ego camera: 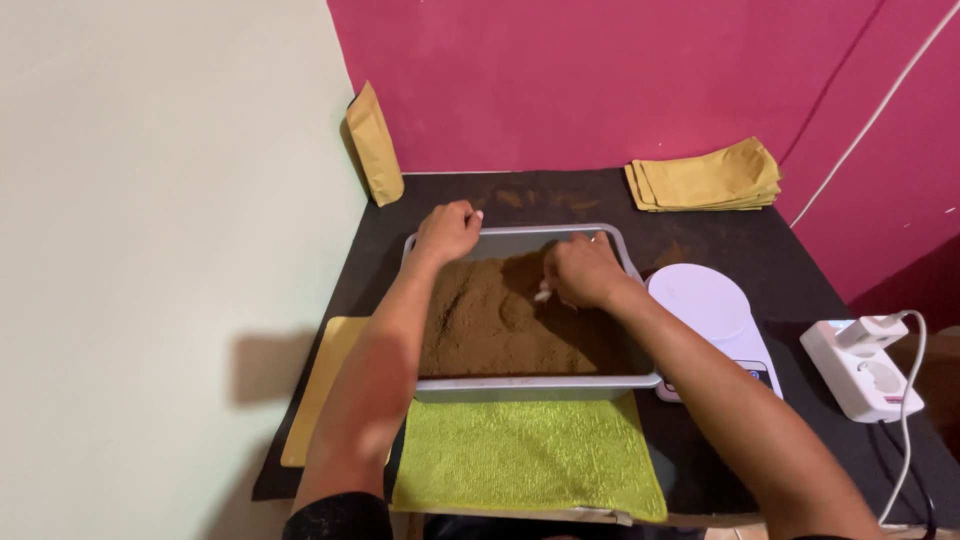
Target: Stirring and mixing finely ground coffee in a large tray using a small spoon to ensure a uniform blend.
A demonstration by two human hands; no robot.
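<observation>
A grey metal tray sits on a dark table, filled with brown powder. My left hand grips the tray's far left corner. Inside the tray near its far right side, my right hand is closed around a small white scoop whose tip touches the powder.
A green towel lies in front of the tray. A white kitchen scale stands to the right, a white power strip further right. A stack of kraft pouches lies at the back, one pouch leans on the wall, another lies flat left.
</observation>
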